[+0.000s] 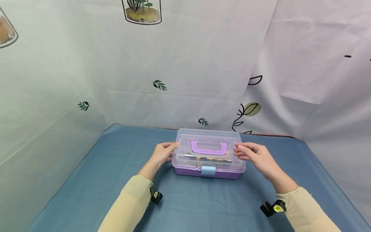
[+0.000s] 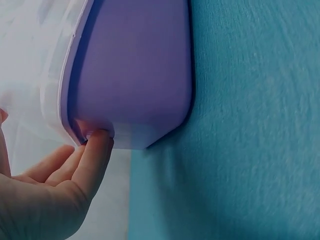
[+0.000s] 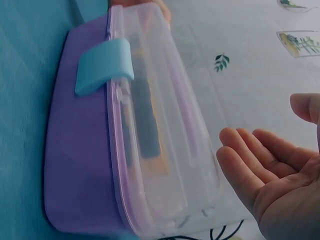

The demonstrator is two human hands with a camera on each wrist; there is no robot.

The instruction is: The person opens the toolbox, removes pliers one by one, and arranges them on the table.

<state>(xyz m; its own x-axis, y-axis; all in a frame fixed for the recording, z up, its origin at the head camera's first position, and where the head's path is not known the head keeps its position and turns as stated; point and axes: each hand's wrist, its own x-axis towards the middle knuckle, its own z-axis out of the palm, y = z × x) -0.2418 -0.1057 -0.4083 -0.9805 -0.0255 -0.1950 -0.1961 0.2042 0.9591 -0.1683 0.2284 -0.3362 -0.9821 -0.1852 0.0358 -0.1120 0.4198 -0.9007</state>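
Observation:
A plastic storage box [image 1: 188,171] with a purple base and a clear lid [image 1: 208,135] sits on the blue cloth. A purple handle [image 1: 209,151] lies on the lid, and a light blue latch [image 1: 208,170] covers the front seam. Dark and yellowish items show blurred through the lid. At the box's left end, my left hand [image 1: 160,157] grips it, thumb on the lid and fingertips [image 2: 100,142] under the rim. My right hand [image 1: 259,159] hovers by the right end, fingers relaxed and apart from the lid in the right wrist view.
Blue cloth [image 1: 116,167] covers the table. A pale printed curtain [image 1: 185,64] hangs behind it and along both sides, with the box close to the back edge. A small black camera [image 1: 272,208] is strapped to the right wrist, another [image 1: 156,196] to the left.

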